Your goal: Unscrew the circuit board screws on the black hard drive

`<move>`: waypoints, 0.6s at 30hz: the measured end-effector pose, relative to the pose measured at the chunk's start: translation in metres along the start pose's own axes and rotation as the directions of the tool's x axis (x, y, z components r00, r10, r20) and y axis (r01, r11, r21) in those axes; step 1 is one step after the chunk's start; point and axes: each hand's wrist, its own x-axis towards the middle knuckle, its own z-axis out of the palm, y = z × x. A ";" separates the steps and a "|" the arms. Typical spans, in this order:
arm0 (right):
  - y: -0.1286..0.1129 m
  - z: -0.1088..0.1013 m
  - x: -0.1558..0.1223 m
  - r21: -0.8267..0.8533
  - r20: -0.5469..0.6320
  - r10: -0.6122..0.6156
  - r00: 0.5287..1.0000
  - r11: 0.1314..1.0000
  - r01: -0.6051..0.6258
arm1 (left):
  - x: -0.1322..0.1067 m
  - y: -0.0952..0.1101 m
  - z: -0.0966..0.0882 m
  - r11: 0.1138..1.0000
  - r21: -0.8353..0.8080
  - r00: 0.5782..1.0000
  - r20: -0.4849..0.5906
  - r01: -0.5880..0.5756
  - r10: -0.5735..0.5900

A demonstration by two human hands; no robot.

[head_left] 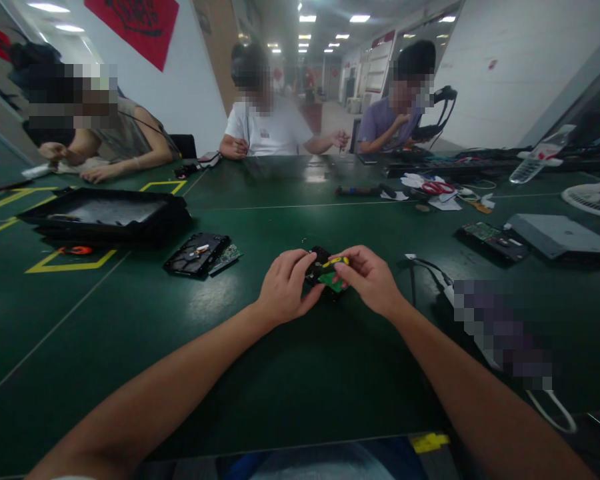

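Bare table [305, 373] lies open nearer than and beyond both hands, but a hard drive [196, 254] lies left of the left hand [285, 288] and a cable [425, 272] just right of the right hand [373, 280].

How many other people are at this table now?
3. A person at the far left, a person in a white shirt at the far middle, a person in a purple shirt right of them. Others may be out of frame.
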 end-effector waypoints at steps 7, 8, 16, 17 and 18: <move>-0.003 -0.020 0.013 -0.073 -0.498 -0.230 0.836 0.972 0.224 | -0.005 -0.031 0.014 0.985 -0.026 0.984 -0.036 0.173 -0.174; -0.003 -0.021 0.012 -0.132 -0.510 -0.255 0.821 0.967 0.218 | -0.006 -0.033 0.016 0.984 -0.042 0.985 -0.002 0.171 -0.171; 0.005 -0.042 0.011 -0.609 -0.492 -0.510 0.706 0.781 0.139 | -0.005 -0.030 0.016 0.989 -0.126 0.986 0.153 0.080 -0.060; 0.007 -0.045 0.012 -0.651 -0.468 -0.514 0.719 0.750 0.113 | -0.004 -0.028 0.015 0.988 -0.139 0.981 0.191 0.067 -0.040; 0.009 -0.047 0.013 -0.687 -0.444 -0.511 0.736 0.722 0.086 | -0.004 -0.027 0.014 0.988 -0.147 0.973 0.231 0.056 -0.021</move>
